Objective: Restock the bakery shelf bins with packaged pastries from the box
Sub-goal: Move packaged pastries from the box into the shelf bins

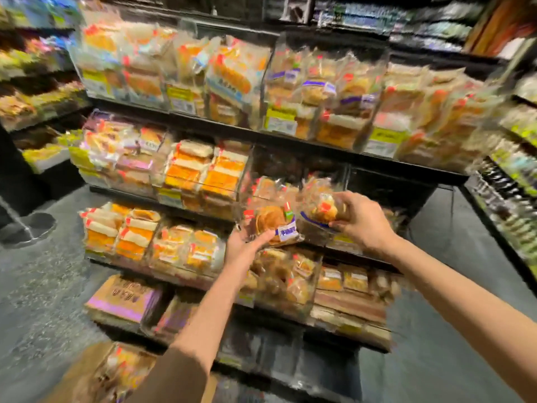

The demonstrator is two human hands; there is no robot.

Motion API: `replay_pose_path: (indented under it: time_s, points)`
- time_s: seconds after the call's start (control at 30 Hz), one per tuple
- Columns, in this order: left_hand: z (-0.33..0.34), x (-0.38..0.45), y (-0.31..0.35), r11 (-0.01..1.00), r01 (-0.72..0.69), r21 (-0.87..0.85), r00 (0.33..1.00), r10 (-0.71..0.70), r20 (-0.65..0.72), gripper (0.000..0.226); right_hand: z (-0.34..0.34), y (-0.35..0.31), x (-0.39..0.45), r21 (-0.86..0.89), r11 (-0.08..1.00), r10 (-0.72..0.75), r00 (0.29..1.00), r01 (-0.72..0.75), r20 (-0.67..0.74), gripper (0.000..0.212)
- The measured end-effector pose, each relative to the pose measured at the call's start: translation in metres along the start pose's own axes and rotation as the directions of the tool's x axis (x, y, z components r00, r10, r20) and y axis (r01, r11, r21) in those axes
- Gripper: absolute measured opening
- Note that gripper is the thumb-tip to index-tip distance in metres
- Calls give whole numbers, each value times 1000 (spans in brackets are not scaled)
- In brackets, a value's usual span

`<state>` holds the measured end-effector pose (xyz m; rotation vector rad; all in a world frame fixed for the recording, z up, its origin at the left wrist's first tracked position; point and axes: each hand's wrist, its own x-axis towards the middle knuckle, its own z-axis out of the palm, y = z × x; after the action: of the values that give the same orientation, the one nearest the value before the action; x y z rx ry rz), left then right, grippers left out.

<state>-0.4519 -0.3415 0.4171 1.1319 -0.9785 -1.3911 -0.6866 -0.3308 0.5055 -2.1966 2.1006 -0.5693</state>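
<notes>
I am mid-restock, both arms raised to the black tiered bakery shelf (305, 142). My left hand (242, 245) curls under a clear-wrapped round brown pastry with a white and blue label (273, 222). My right hand (360, 221) pinches a second clear-wrapped golden pastry (321, 209) just beside it. Both packets hover in front of a clear plastic shelf bin (286, 280). The open brown cardboard box (116, 370) of packets sits low on my left. Next, I judge, each packet needs lowering into a bin.

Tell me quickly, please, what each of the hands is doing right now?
Left hand: holds a round packaged pastry from beneath.
Right hand: grips a second packaged pastry at the shelf bin.
</notes>
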Motion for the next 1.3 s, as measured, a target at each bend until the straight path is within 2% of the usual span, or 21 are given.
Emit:
replay_pose_path:
  time_s: [0.07, 0.13, 0.23, 0.33, 0.5, 0.63, 0.77, 0.83, 0.93, 0.97, 1.1, 1.23, 1.3]
  points:
    - [38, 9, -3, 998, 36, 45, 998, -38, 51, 61, -16, 38, -5, 9, 1000, 30, 999, -29, -46, 61]
    - [78, 15, -6, 994, 53, 93, 996, -59, 68, 77, -31, 76, -7, 11, 998, 62, 995, -62, -83, 63]
    - [134, 25, -14, 989, 47, 138, 994, -60, 91, 82, -48, 132, -3, -18, 990, 135, 986, -138, -103, 71]
    - [176, 43, -22, 984, 36, 174, 995, -52, 88, 90, -55, 179, 12, -69, 978, 193, 978, -198, -75, 64]
    - [224, 75, -31, 978, 44, 203, 998, -51, 31, 94, -41, 242, 50, -185, 968, 181, 983, -171, 38, 60]
    - [244, 100, -36, 966, 62, 250, 998, -59, -21, 111, -11, 281, 76, -234, 966, 152, 975, -112, 160, 61]
    - [255, 117, -44, 960, 92, 266, 995, -82, -47, 92, 17, 302, 95, -378, 926, 117, 942, 12, 314, 56]
    - [258, 122, -50, 961, 95, 261, 995, -93, -21, 84, 29, 308, 103, -389, 920, 116, 928, 34, 354, 55]
    - [265, 126, -54, 959, 86, 271, 996, -85, -12, 56, 40, 316, 111, -382, 923, 133, 904, 36, 406, 49]
    - [266, 128, -54, 961, 91, 262, 996, -92, -9, 55, 42, 319, 111, -396, 917, 136, 894, 49, 427, 47]
    - [264, 140, -62, 968, 94, 234, 995, -101, 16, 79, 45, 331, 111, -443, 890, 120, 883, 106, 453, 47]
    - [265, 145, -65, 978, 80, 191, 996, -88, 34, 96, 54, 330, 111, -350, 934, 88, 903, 72, 420, 68]
    - [265, 144, -63, 971, 43, 237, 998, -53, 38, 116, 64, 326, 111, -318, 941, 31, 902, 120, 432, 77]
